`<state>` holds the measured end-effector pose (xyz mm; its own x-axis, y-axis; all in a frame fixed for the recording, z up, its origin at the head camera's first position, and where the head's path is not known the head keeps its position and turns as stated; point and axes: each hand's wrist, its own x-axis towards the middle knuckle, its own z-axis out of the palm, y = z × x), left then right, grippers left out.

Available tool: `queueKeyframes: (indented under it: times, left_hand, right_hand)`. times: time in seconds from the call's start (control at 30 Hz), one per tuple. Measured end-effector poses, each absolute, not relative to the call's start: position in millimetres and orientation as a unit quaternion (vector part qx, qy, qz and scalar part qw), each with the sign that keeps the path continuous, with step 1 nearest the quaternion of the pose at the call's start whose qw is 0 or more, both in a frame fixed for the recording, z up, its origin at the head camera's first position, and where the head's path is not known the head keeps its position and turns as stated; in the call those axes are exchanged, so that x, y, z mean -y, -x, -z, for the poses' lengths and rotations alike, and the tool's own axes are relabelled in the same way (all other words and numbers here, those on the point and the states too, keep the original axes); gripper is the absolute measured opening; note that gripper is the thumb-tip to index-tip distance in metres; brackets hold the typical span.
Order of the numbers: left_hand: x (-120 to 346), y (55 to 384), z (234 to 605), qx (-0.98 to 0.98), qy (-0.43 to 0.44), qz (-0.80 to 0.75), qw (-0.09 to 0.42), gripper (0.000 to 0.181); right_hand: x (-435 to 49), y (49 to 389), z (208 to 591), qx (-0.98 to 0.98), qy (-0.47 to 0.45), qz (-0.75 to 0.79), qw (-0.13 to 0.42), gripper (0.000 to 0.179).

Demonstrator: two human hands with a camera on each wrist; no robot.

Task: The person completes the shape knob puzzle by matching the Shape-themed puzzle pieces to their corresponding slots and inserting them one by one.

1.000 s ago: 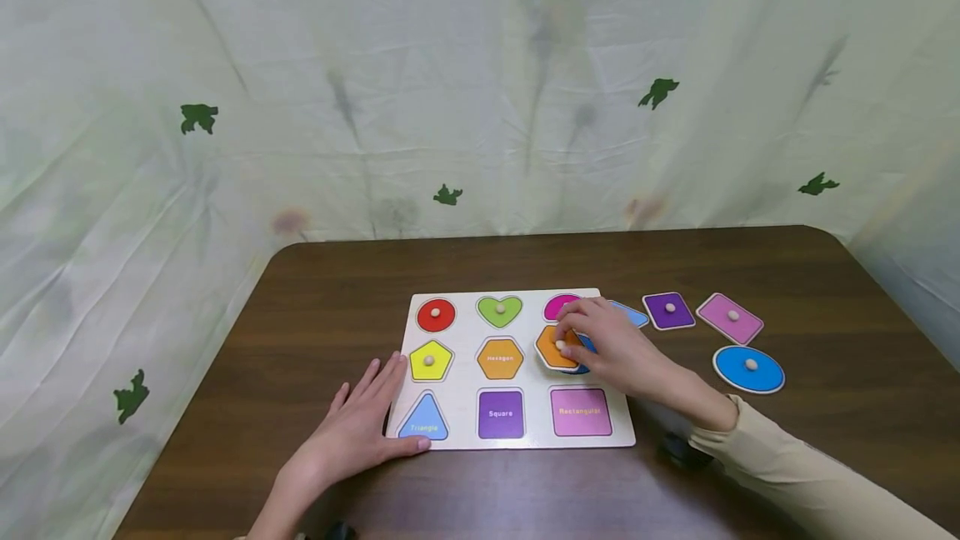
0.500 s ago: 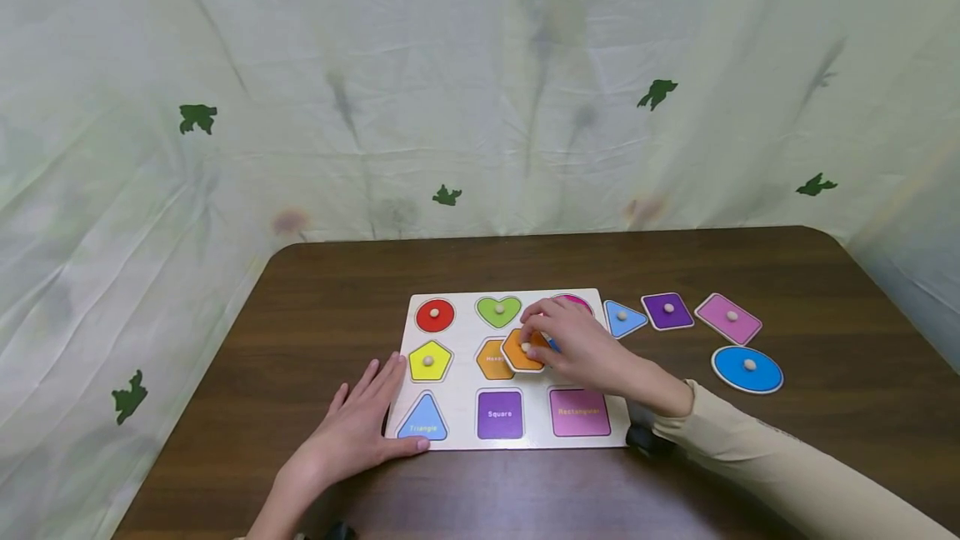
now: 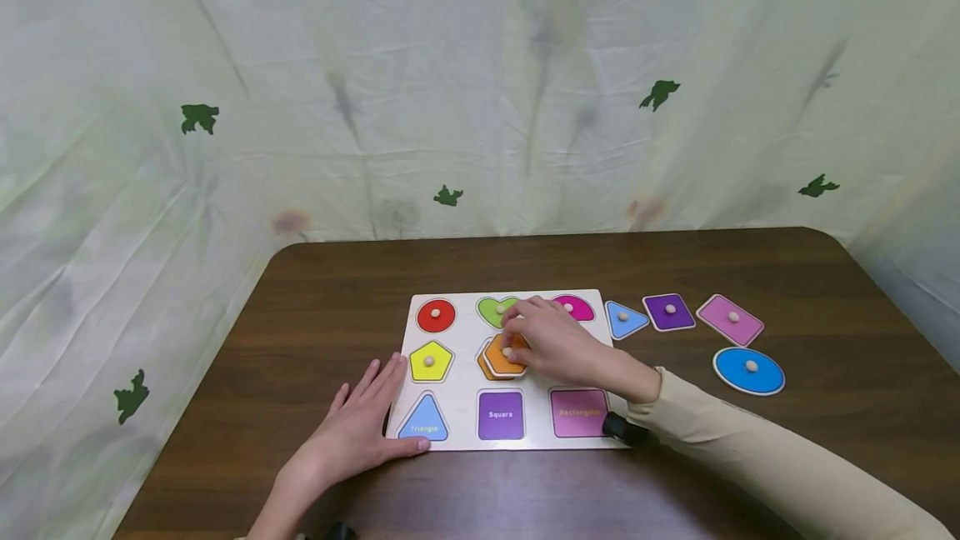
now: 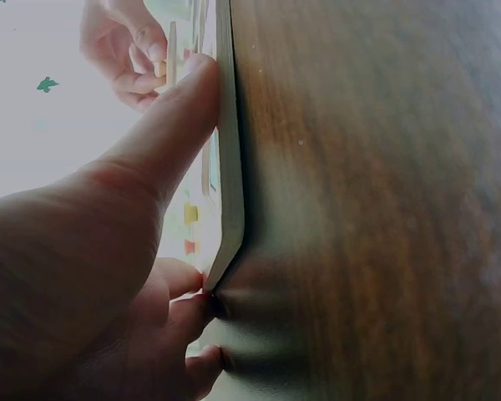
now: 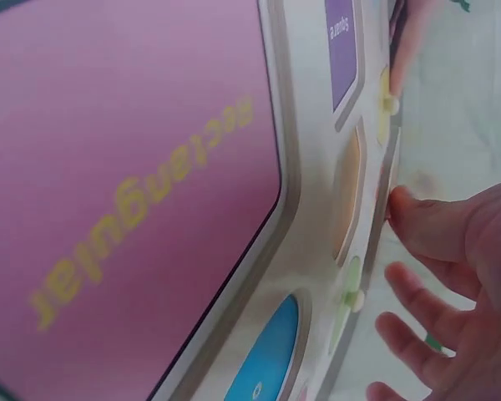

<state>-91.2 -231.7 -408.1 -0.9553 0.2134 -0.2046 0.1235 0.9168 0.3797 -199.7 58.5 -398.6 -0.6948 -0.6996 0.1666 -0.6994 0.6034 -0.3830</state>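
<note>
My right hand (image 3: 558, 344) pinches the small knob of an orange hexagon puzzle piece (image 3: 498, 355). The piece overlaps the orange hexagon recess (image 3: 482, 369) in the head view, sitting slightly right of it. Seen edge-on in the left wrist view, the piece (image 4: 172, 50) is raised above the white puzzle board (image 3: 465, 415). That recess (image 5: 348, 196) shows in the right wrist view. My left hand (image 3: 360, 419) rests at the board's left edge, fingers spread and thumb on its front corner. The right hand covers the blue recess (image 5: 271, 351) in the head view.
Knobbed pieces in the board include a red circle (image 3: 436, 316), yellow pentagon (image 3: 431, 362), green heart (image 3: 491, 311) and magenta shape (image 3: 577, 307). Right of the board lie a blue triangle (image 3: 624, 321), purple square (image 3: 669, 312), pink rectangle (image 3: 731, 320) and blue oval (image 3: 748, 371).
My right hand has carried the orange hexagon piece leftward, from the board's right side to over the hexagon recess. The left hand and board have stayed put.
</note>
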Motion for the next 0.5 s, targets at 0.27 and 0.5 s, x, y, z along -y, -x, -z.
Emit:
queueKeyframes:
  times: [0.27,0.5]
  left_hand:
    - [232,93,411,-0.971,-0.081,-0.189,0.123,0.118]
    - [232,93,412,-0.971,-0.081,-0.187,0.124,0.118]
  right_hand:
    - [-47,203,400,-0.894,0.396,0.207,0.023,0.006]
    - [-42,203,403,-0.899,0.395,0.191,0.018,0.005]
